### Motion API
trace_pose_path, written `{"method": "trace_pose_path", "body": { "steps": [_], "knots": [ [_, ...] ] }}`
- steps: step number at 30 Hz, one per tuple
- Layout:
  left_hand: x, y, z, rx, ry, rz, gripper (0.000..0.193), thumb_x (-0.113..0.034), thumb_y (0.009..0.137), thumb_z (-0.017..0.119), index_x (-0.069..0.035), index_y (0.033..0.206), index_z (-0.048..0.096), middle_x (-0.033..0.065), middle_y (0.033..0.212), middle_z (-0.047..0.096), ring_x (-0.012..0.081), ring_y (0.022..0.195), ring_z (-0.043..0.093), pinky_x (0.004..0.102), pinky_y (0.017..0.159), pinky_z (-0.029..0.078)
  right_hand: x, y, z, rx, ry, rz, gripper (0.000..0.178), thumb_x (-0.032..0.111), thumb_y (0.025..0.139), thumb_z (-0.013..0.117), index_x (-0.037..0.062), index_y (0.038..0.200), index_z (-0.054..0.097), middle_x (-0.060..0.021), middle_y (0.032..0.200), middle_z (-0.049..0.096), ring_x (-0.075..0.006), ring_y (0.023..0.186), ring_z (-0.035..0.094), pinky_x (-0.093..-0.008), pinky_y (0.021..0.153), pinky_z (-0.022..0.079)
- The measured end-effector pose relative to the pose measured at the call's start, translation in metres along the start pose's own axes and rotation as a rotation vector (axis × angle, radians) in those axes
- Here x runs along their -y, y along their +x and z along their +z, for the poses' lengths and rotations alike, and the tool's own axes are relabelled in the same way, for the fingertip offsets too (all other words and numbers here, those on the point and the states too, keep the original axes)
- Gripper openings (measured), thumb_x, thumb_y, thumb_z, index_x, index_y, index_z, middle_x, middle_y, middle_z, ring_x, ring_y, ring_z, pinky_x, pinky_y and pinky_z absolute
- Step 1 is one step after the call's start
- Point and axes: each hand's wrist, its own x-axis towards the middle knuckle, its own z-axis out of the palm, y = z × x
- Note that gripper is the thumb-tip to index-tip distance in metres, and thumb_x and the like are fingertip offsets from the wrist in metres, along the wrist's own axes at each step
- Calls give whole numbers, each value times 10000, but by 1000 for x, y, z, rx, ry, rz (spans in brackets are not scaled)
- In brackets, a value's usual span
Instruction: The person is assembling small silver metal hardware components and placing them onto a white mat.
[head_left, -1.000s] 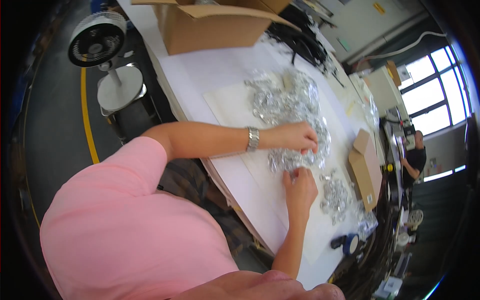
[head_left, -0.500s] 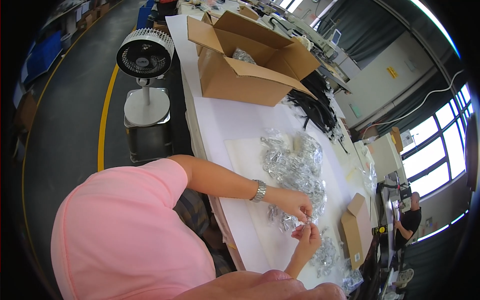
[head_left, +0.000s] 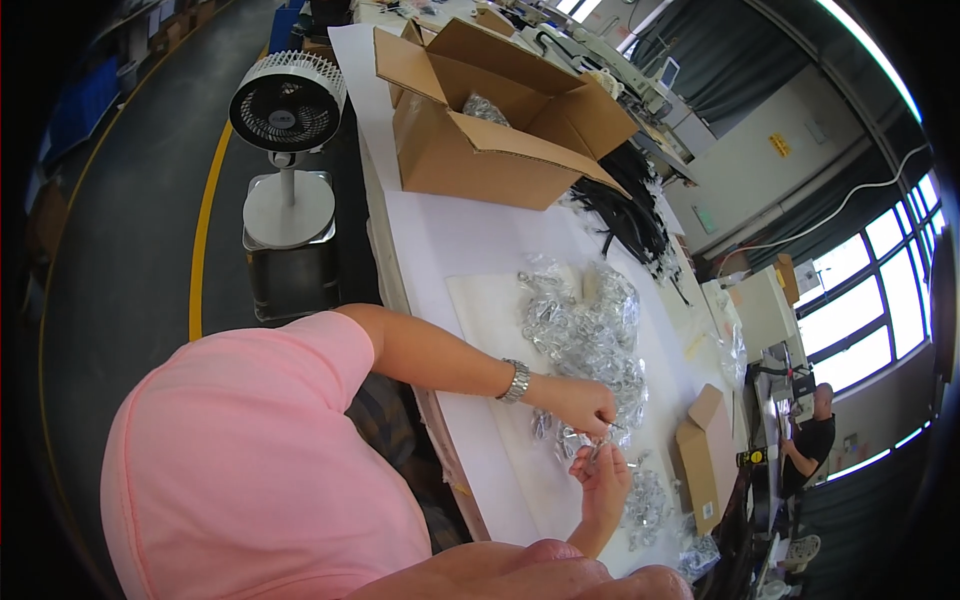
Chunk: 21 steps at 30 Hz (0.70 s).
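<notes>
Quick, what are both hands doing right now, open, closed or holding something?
Left hand: fingers curled closed; too blurred to tell what's in it.
Right hand: fingers bent; whether they grip anything cannot be told.

Silver pieces (head_left: 585,325), pink shirt (head_left: 250,450)
</notes>
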Motion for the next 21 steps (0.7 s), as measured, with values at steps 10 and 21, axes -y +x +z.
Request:
{"method": "trace_pose_path", "body": {
  "steps": [10, 21],
  "knots": [
    [5, -1, 5, -54, -232, -2, 287, -226, 883, 658, 0, 707, 648, 72, 654, 690, 149, 613, 653, 334, 598, 496, -4, 1, -11, 28, -55, 42, 151, 154, 1023, 596, 11, 1041, 643, -126, 902, 724, -187, 750, 699, -335, 701, 591],
    [-6, -8, 1, -116, 304, 109, 281, -275, 902, 646, -35, 755, 652, 157, 693, 643, 362, 642, 617, 451, 612, 463, -4, 7, 3, 109, -54, 85, 219, 185, 1045, 582, -13, 1095, 662, -141, 937, 742, -183, 776, 711, -314, 748, 589]
  ]
}}
